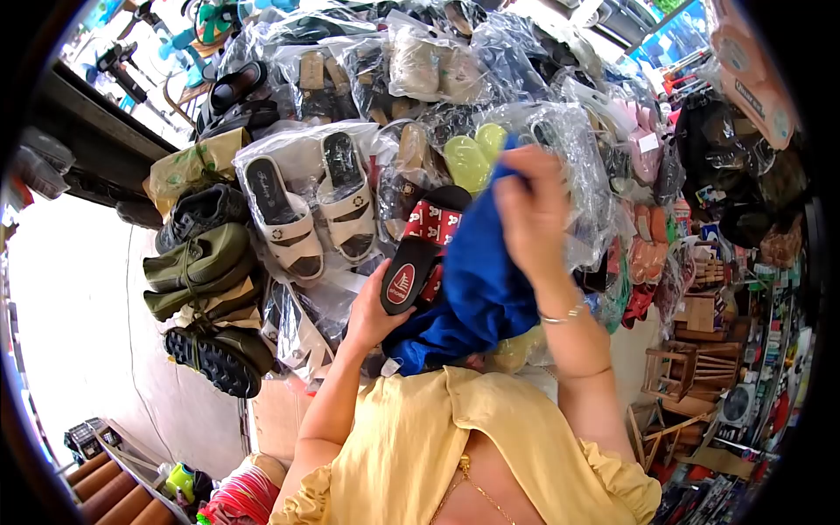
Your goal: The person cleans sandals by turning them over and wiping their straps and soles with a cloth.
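Note:
My left hand [374,308] is closed around the heel end of a black slipper [409,278] with a red and white patterned strap; an oval red logo shows on its sole. Higher and to the right, my right hand [532,206] is blurred and grips the upper part of a blue cloth [490,271]. The cloth hangs down beside the slippers and across my lap, with a small white tag at its lower left. Part of a second slipper shows behind the first, partly covered by the cloth.
Plastic-wrapped footwear is piled ahead, with white sandals [284,219] and yellow-green slippers [475,157] on it. Tied olive shoes [199,262] stand at the left. Wooden stools [691,372] are at the right, and a roll of red string [245,497] lies lower left.

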